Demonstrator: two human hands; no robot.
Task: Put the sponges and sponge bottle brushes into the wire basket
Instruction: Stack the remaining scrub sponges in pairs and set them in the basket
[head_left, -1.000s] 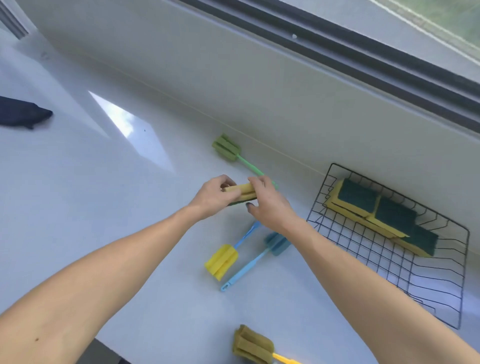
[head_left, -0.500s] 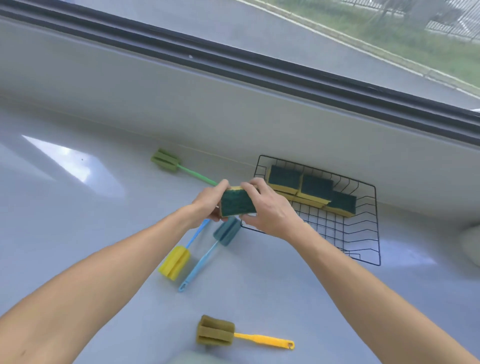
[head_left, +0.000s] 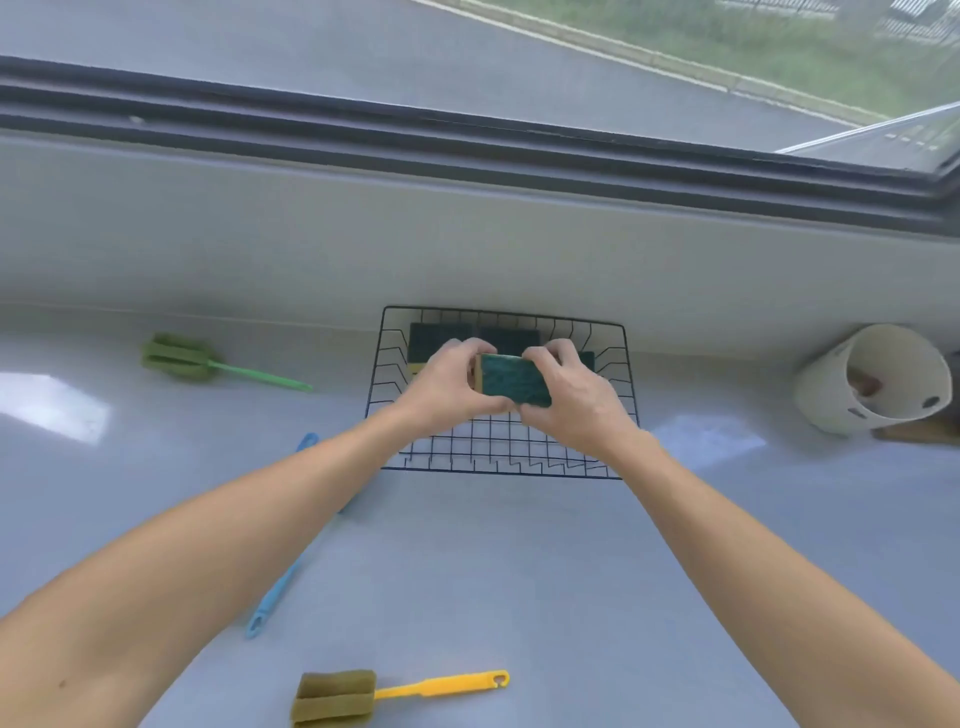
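Grey counter under window; both hands, left and right, clamp sponge over basket, probably to seat it beside stored sponges.

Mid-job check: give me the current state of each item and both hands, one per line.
held sponge: gripped in both hands above the basket
left hand: closed on the sponge
right hand: closed on the sponge
wire basket: holds sponges at its back
green brush: on counter
yellow-handled brush: on counter
blue brush: on counter, partly hidden
white container: tipped on its side
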